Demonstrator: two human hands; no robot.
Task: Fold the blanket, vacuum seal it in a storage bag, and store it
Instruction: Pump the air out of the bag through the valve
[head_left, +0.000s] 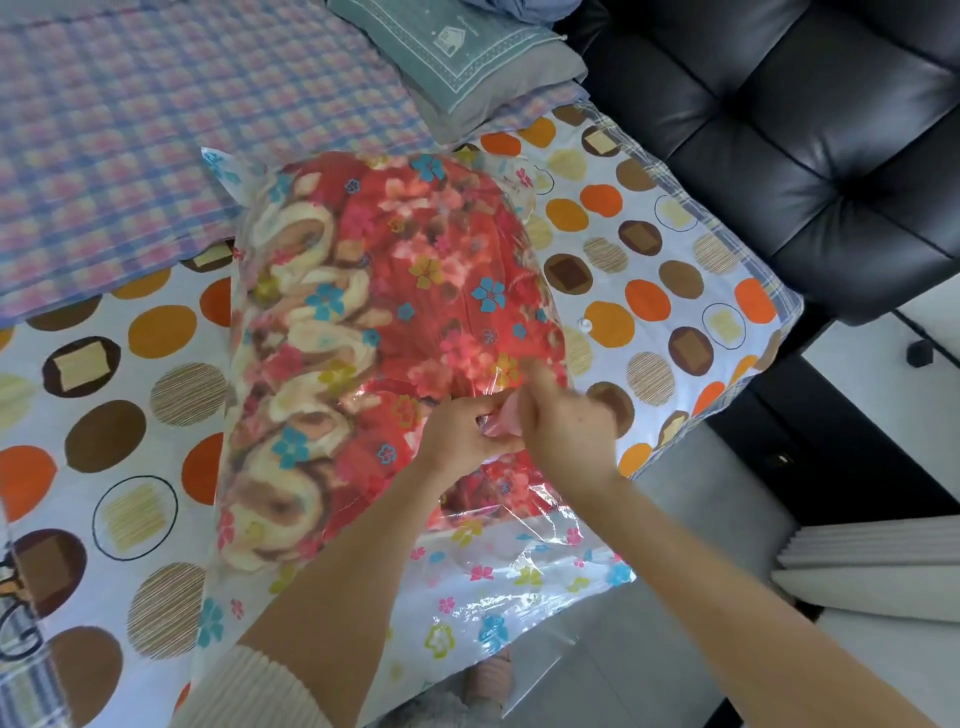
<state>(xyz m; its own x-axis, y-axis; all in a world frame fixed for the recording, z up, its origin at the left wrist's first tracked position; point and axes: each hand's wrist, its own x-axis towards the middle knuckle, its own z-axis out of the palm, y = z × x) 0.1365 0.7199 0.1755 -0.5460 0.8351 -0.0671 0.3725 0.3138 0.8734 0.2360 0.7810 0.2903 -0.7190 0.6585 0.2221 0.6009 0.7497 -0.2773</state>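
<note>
Left hand (462, 439) and right hand (569, 431) pinch a pink piece (500, 422) atop the storage bag (519, 590)

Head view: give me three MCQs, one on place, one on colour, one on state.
1. The storage bag lies mostly on: A) the dotted sheet B) a black chair C) the floor
2. The blanket inside it is mainly: A) blue B) red C) green
3. The left hand and right hand: A) hang idle B) lift a pillow C) both hold the pink piece on the bag

Key: 1 A, the dots show on both sides of the bag. 2 B, red florals show through the clear plastic. 3 C, both hands meet and curl on it on the bag's upper face.
</note>
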